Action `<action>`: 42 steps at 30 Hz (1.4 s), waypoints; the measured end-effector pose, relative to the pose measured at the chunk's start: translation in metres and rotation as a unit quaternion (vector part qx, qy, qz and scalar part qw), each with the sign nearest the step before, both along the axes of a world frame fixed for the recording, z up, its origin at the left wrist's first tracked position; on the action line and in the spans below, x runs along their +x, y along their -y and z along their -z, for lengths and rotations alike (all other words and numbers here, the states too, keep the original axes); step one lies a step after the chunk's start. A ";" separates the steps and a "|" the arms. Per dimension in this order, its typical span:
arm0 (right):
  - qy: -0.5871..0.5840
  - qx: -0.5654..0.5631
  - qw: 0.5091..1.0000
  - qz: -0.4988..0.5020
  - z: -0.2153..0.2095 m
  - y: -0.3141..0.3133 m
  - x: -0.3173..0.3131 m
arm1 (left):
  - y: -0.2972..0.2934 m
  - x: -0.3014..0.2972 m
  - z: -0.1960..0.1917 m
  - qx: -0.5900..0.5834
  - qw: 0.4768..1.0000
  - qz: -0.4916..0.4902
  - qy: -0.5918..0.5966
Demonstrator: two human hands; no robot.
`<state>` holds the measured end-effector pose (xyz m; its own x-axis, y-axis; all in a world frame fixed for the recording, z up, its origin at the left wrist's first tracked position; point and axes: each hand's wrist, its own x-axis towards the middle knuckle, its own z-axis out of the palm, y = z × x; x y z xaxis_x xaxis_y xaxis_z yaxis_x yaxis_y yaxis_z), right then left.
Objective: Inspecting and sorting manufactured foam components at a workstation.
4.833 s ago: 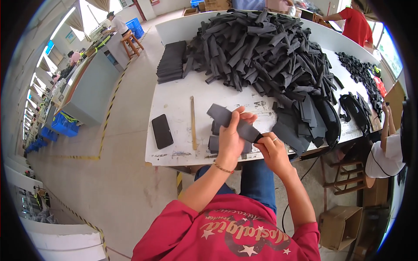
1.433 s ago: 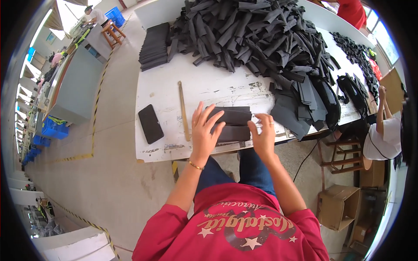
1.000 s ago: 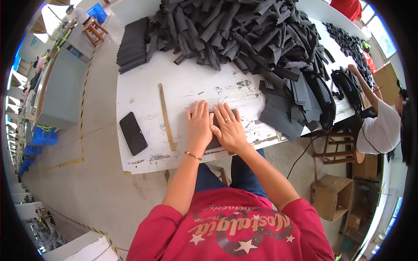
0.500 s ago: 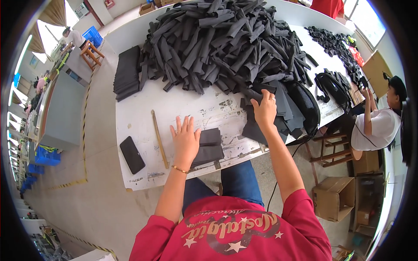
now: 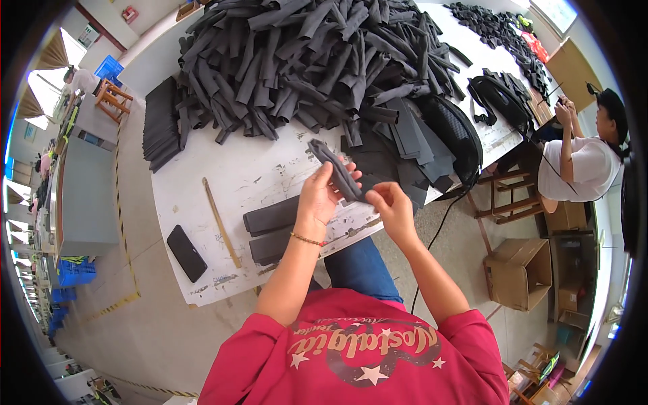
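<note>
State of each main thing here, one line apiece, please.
Held piece, rumpled, off the table
Left hand, gripping it
Right hand, fingers at its lower end
Pieces at table edge, lying in two rows
Phone, flat, screen dark
Wooden stick, lying flat
Big pile, loosely heaped
Cardboard box, open

Large cream script (image 5: pixel 351 348), with smaller lettering (image 5: pixel 335 329) above and pale stars (image 5: pixel 370 375) around, crosses the red shirt (image 5: pixel 263 358).

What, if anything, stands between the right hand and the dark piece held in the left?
Nothing visible: the right hand is right at the near end of the dark piece, which the left hand holds; contact is unclear.
</note>
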<state>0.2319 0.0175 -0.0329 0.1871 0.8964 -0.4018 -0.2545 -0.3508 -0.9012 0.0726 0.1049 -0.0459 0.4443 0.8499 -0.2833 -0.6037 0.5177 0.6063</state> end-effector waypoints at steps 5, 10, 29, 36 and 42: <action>0.772 0.198 0.573 -0.189 0.046 0.012 0.016 | -0.002 -0.004 -0.009 -0.038 0.997 -0.043 -0.060; 0.829 0.268 0.428 -0.242 0.048 0.009 0.011 | 0.001 -0.017 -0.006 -0.051 0.997 -0.058 0.020; 0.461 0.334 0.816 -0.096 -0.045 0.016 -0.025 | 0.000 -0.046 -0.011 -0.027 0.989 -0.143 0.008; 0.534 0.391 0.745 -0.085 -0.050 0.008 -0.033 | 0.009 -0.045 -0.023 -0.022 0.993 -0.112 -0.014; 0.552 0.414 0.720 -0.075 -0.050 0.001 -0.030 | 0.013 -0.048 -0.027 -0.010 0.997 -0.075 -0.022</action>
